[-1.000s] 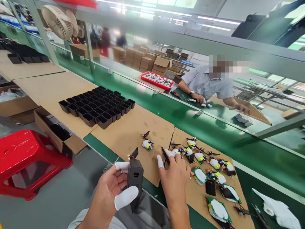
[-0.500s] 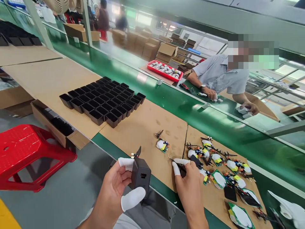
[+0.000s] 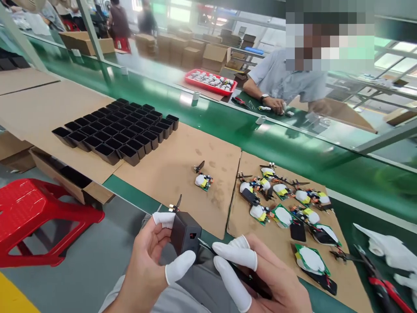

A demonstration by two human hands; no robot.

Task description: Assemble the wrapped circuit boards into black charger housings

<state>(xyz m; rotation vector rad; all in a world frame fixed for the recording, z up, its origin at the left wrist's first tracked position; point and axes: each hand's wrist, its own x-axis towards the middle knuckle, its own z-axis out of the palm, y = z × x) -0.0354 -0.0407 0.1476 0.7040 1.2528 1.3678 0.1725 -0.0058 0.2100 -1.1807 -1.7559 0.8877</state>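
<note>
My left hand (image 3: 153, 261) is closed around a black charger housing (image 3: 185, 234), held upright over my lap; thumb and forefinger wear white finger cots. A small black-and-metal part sticks out of the housing's top. My right hand (image 3: 260, 278), also in finger cots, pinches black tweezers (image 3: 208, 248) whose tip touches the housing's right side. One small circuit board (image 3: 202, 180) lies alone on the cardboard mat (image 3: 176, 174). Several more boards (image 3: 283, 204) with white, yellow and green parts lie on the right-hand mat.
A block of empty black housings (image 3: 117, 130) stands on the left cardboard. A green conveyor belt (image 3: 228, 130) runs behind it. Across it a person (image 3: 283, 82) works beside a red tray (image 3: 210, 81). A red stool (image 3: 35, 217) is at lower left. White cloth (image 3: 387, 250) and red-handled pliers (image 3: 384, 287) lie at right.
My right hand lifted the tweezers off the mat and brought them back to the housing in my left hand. The view shifted right and down.
</note>
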